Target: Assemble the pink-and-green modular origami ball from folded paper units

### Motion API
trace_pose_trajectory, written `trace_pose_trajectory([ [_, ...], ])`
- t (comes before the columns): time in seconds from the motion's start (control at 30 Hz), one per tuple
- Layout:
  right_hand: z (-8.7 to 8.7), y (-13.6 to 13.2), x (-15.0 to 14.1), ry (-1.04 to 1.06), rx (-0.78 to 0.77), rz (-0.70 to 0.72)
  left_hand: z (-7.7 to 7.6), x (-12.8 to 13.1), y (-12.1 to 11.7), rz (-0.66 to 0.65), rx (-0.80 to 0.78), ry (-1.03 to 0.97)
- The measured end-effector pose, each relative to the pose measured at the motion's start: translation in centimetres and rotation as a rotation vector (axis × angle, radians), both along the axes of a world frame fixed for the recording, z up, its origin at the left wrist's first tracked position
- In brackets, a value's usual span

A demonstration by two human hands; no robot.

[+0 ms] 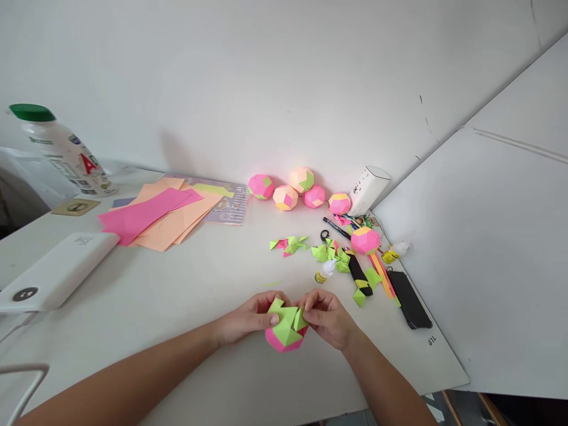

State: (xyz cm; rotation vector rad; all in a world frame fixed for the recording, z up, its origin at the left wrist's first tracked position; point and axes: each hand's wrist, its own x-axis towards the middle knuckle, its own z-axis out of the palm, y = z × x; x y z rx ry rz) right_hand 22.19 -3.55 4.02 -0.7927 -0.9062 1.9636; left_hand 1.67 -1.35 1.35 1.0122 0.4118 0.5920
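A partly closed paper ball point(286, 331), green above and pink below, is held between my two hands over the near part of the table. My left hand point(255, 316) grips its left side, the thumb pressed on a green face. On the other side my right hand point(326, 316) pinches a loose green flap at the ball's upper right. Some fingers of both hands are hidden behind the ball. Just beyond my hands stands a small glue bottle point(325, 271) with a white cap. Folded green and pink paper pieces point(288, 244) lie farther back.
Finished paper balls point(261, 186) line the wall, and another ball point(365, 240) sits at right. Nearby are a black marker point(336, 227), a second glue bottle point(394, 252) and a phone point(409, 299). Paper sheets point(146, 216), a power bank point(57, 269) and a white bottle point(66, 154) occupy the left.
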Motion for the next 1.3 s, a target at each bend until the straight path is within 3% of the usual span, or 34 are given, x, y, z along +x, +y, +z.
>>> trace_pose_trajectory([
  [0.17, 0.1, -0.2, 0.0, -0.022, -0.002, 0.045, 0.0, -0.2, -0.3, -0.051, -0.042, -0.032],
  [0.37, 0.6, 0.0, 0.0, -0.057, 0.021, 0.04, 0.0, -0.1, -0.7, -0.017, 0.061, -0.002],
  [0.57, 0.5, -0.1, -0.2, -0.135, 0.052, 0.05, 0.0, 0.1, -0.8, -0.107, 0.053, -0.005],
  [0.73, 0.4, -0.1, 0.2, -0.248, 0.103, -0.017, 0.0, -0.2, 0.1, -0.142, -0.011, -0.072],
  [0.87, 0.5, 0.1, 0.6, -0.212, 0.137, -0.066, -0.2, -0.6, 0.8, -0.206, -0.063, -0.137],
  [1.1, 0.5, -0.2, 0.1, -0.177, 0.198, 0.034, -0.2, -0.9, 1.0, -0.219, -0.121, -0.152],
  [1.3, -0.3, 0.2, -0.3, -0.219, 0.225, -0.093, -0.2, -0.8, 1.1, -0.219, -0.103, -0.191],
])
